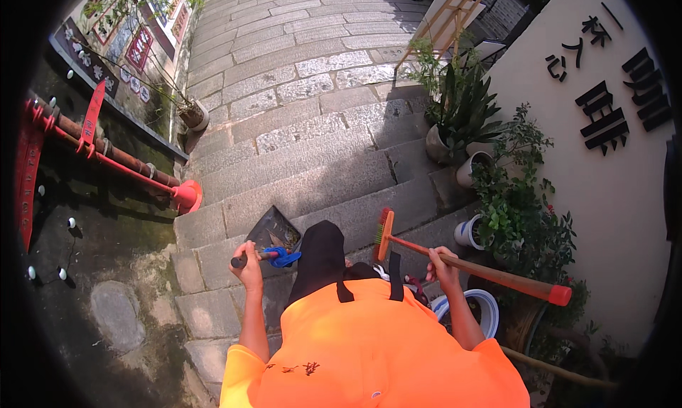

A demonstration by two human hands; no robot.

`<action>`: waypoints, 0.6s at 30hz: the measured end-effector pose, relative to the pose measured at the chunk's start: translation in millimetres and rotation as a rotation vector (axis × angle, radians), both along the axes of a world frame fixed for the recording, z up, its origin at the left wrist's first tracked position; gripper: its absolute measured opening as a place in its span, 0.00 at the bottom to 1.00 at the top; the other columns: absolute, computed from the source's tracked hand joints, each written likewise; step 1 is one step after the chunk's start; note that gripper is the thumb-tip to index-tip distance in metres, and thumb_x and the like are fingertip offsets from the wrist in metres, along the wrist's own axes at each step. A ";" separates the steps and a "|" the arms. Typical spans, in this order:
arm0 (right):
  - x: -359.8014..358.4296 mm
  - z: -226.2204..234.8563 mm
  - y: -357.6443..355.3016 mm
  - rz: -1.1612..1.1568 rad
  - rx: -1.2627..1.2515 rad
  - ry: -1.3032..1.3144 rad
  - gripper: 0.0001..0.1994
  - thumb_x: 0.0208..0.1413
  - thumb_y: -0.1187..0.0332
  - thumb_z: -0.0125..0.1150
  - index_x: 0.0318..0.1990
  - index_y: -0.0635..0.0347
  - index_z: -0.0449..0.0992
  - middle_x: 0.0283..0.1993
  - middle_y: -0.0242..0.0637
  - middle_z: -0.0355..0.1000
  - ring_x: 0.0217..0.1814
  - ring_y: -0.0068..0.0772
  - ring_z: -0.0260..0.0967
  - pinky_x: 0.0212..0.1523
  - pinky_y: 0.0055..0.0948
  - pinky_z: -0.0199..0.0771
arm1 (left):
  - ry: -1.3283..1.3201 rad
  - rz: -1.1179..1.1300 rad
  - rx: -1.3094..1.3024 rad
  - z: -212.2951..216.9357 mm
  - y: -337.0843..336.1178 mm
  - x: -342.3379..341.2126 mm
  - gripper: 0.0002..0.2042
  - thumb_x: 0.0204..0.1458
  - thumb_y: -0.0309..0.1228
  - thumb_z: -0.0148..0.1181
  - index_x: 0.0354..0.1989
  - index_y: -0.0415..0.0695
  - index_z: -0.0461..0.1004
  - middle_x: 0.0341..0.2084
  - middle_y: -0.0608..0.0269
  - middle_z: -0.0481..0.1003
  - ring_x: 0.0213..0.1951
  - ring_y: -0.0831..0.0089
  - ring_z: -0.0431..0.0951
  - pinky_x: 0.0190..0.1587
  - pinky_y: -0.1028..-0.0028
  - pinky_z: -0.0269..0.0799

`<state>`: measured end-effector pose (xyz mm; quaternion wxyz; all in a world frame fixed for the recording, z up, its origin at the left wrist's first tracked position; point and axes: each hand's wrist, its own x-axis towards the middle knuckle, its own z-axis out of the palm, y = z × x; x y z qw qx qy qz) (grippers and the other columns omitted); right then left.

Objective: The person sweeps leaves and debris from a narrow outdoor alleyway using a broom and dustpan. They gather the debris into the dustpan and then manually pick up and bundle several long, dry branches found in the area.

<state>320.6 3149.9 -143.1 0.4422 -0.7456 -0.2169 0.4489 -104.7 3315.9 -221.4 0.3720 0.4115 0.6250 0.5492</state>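
A white wall (611, 195) on the right bore black raised characters (604, 117); framed red-and-white signboards (138, 46) (several, rectangular) lined the upper-left wall.

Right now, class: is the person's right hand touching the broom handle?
Touching. The head view shows the right hand with its fingers wrapped around the wooden broom handle, no gap between them.
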 end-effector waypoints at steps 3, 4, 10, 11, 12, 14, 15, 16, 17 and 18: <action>18.5 -20.4 49.8 -0.052 0.041 0.012 0.11 0.56 0.62 0.55 0.29 0.59 0.69 0.15 0.31 0.65 0.09 0.21 0.63 0.08 0.18 0.58 | -0.060 -0.048 0.014 -16.7 66.6 30.0 0.08 0.52 0.29 0.57 0.27 0.36 0.74 0.14 0.67 0.69 0.17 0.83 0.67 0.20 0.81 0.62; 25.3 -29.9 67.7 -0.072 0.045 0.021 0.11 0.56 0.61 0.55 0.29 0.59 0.69 0.15 0.31 0.65 0.09 0.21 0.62 0.08 0.18 0.58 | -0.084 -0.060 0.009 -22.5 91.9 39.9 0.08 0.52 0.29 0.57 0.27 0.36 0.74 0.14 0.67 0.69 0.17 0.83 0.67 0.20 0.81 0.62; 76.5 -119.5 187.0 -0.187 0.060 0.019 0.12 0.57 0.60 0.54 0.29 0.58 0.68 0.16 0.30 0.65 0.09 0.20 0.62 0.08 0.17 0.57 | 0.005 -0.139 -0.031 -94.0 219.8 99.5 0.09 0.53 0.30 0.57 0.27 0.35 0.74 0.13 0.67 0.69 0.17 0.82 0.67 0.21 0.81 0.61; 75.2 -117.1 206.3 -0.174 0.049 0.025 0.12 0.57 0.59 0.54 0.30 0.58 0.68 0.15 0.30 0.65 0.09 0.20 0.63 0.08 0.17 0.57 | 0.021 -0.150 -0.029 -94.6 239.8 101.2 0.09 0.53 0.30 0.57 0.27 0.35 0.74 0.14 0.67 0.69 0.17 0.82 0.67 0.21 0.81 0.62; 82.9 -118.6 224.0 -0.141 0.036 0.006 0.12 0.57 0.59 0.54 0.29 0.58 0.69 0.15 0.31 0.65 0.09 0.20 0.63 0.08 0.17 0.58 | 0.012 -0.161 -0.038 -93.6 249.2 102.2 0.09 0.53 0.30 0.57 0.27 0.35 0.74 0.14 0.67 0.69 0.17 0.82 0.68 0.21 0.81 0.62; 93.3 -120.0 243.4 -0.121 -0.002 0.000 0.13 0.57 0.59 0.54 0.29 0.59 0.69 0.15 0.31 0.66 0.08 0.21 0.63 0.07 0.17 0.57 | -0.031 -0.181 -0.023 -87.0 274.1 117.5 0.09 0.53 0.30 0.57 0.27 0.35 0.74 0.15 0.67 0.70 0.17 0.82 0.68 0.21 0.81 0.62; 97.0 -118.0 255.8 -0.106 -0.005 -0.011 0.13 0.57 0.59 0.54 0.29 0.59 0.69 0.15 0.31 0.65 0.08 0.21 0.63 0.06 0.18 0.57 | -0.069 -0.178 -0.019 -87.6 290.4 118.9 0.09 0.53 0.29 0.57 0.27 0.35 0.74 0.15 0.67 0.70 0.17 0.82 0.68 0.21 0.81 0.62; 101.4 -116.0 271.2 -0.091 -0.009 -0.023 0.13 0.57 0.59 0.54 0.29 0.59 0.69 0.14 0.31 0.65 0.08 0.21 0.63 0.06 0.18 0.57 | -0.080 -0.164 -0.003 -85.5 306.3 122.8 0.09 0.53 0.29 0.57 0.27 0.35 0.74 0.15 0.67 0.70 0.17 0.82 0.68 0.21 0.81 0.62; 109.3 -116.3 286.9 -0.090 -0.015 -0.023 0.13 0.57 0.59 0.54 0.29 0.59 0.69 0.15 0.31 0.66 0.08 0.21 0.63 0.06 0.18 0.57 | -0.091 -0.151 -0.001 -88.2 316.9 129.1 0.08 0.53 0.29 0.57 0.27 0.35 0.74 0.15 0.67 0.70 0.17 0.82 0.68 0.21 0.81 0.62; 117.5 -116.8 304.1 -0.087 -0.024 -0.022 0.13 0.57 0.59 0.54 0.29 0.59 0.69 0.15 0.31 0.66 0.08 0.21 0.63 0.06 0.18 0.57 | -0.101 -0.137 0.000 -90.6 329.4 136.9 0.08 0.53 0.29 0.57 0.28 0.35 0.74 0.15 0.67 0.70 0.17 0.82 0.68 0.22 0.81 0.62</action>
